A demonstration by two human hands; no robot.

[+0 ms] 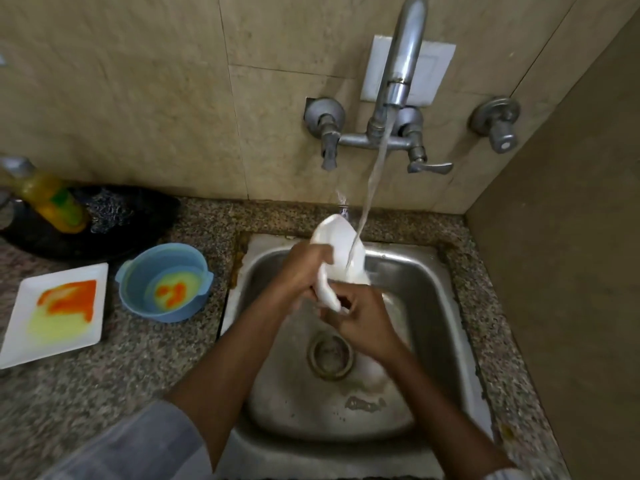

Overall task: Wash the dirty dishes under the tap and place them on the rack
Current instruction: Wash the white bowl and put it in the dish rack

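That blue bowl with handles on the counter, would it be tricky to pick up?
Probably not. The blue bowl looks like plastic, so likely light and stiff. Its two side lugs offer grip. The yellow and orange residue inside may be greasy, so it could be slippery, and its flat base should resist tipping.

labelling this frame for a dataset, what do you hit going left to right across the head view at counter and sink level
white square plate with orange and yellow residue → blue bowl with the same residue → left hand → white dish under the water stream → bare right rim of the sink
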